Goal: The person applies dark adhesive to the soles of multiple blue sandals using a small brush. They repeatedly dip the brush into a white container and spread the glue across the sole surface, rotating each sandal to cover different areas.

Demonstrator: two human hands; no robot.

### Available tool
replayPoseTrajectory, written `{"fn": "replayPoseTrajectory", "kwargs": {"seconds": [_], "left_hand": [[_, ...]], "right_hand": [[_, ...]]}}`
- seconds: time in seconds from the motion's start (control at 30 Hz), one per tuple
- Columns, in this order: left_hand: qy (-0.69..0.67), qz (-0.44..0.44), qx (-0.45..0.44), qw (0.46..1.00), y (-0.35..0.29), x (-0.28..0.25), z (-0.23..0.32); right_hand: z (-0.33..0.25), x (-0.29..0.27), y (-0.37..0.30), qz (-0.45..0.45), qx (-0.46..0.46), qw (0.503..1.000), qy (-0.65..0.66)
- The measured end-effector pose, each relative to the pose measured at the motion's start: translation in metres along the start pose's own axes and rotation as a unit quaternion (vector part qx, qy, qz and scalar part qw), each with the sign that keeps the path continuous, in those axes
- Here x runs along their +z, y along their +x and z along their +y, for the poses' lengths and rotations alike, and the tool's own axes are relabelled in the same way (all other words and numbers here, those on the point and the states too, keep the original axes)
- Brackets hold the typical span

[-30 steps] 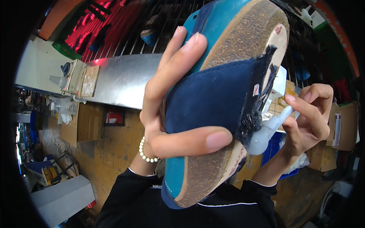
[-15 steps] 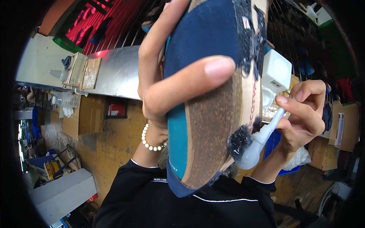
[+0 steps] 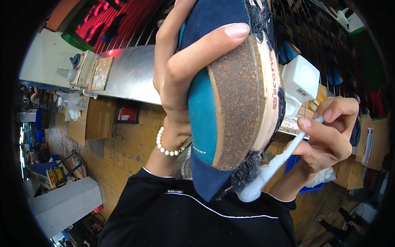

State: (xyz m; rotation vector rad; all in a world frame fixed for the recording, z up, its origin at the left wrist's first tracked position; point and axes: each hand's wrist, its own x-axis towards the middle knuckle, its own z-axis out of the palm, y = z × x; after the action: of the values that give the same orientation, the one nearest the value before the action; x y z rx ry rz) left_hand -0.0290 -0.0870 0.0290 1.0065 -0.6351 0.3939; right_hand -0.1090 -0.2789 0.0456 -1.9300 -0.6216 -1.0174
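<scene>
My left hand grips a shoe held up close, its thumb laid across the sole side. The shoe has navy fabric, a teal lining and a brown speckled cork-like strip. Its pale edge carries dark printing, and ragged black material runs along that rim. In my right hand, a slim brush with a whitish, coated handle is pinched between thumb and fingers. Its black bristles press against the shoe's lower edge near the navy end. Beaded bracelet circles my left wrist.
Behind the shoe on the right stands a white plastic bottle. A metal-topped bench spans the left, below a red-lit rack. Cardboard boxes stand at left and right. A grey box-like cabinet is at lower left.
The shoe has shifted up and turned, showing more of its lower end. The brush has slid down along its edge, toward the navy end. My right hand has moved slightly lower.
</scene>
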Motion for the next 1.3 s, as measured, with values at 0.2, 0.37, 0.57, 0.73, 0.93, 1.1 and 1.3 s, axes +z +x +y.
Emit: {"fn": "replayPoseTrajectory", "kwargs": {"seconds": [0.2,0.37,0.57,0.73,0.93,1.1,1.3], "left_hand": [[0.185,-0.014,0.074,0.980,0.005,-0.012,-0.010],[0.340,0.009,0.148,0.929,0.015,-0.036,-0.023],[0.385,0.003,0.174,0.906,0.015,-0.039,-0.024],[0.389,-0.015,0.172,0.905,0.012,-0.034,-0.022],[0.406,-0.039,0.173,0.896,0.014,-0.037,-0.023],[0.420,-0.060,0.171,0.889,0.016,-0.041,-0.027],[0.451,-0.092,0.123,0.879,0.020,-0.046,-0.025]], "right_hand": [[0.011,0.008,-0.015,0.059,0.139,0.988,-0.046],[-0.009,0.011,-0.028,0.036,0.137,0.990,0.023],[-0.021,0.013,-0.011,0.026,0.115,0.988,-0.097],[-0.023,0.005,-0.003,0.017,0.097,0.985,-0.141],[-0.004,0.006,-0.007,0.017,0.059,0.997,-0.050],[0.000,0.005,-0.012,0.017,0.079,0.996,-0.034],[0.005,0.003,-0.013,-0.001,0.058,0.998,0.000]]}}
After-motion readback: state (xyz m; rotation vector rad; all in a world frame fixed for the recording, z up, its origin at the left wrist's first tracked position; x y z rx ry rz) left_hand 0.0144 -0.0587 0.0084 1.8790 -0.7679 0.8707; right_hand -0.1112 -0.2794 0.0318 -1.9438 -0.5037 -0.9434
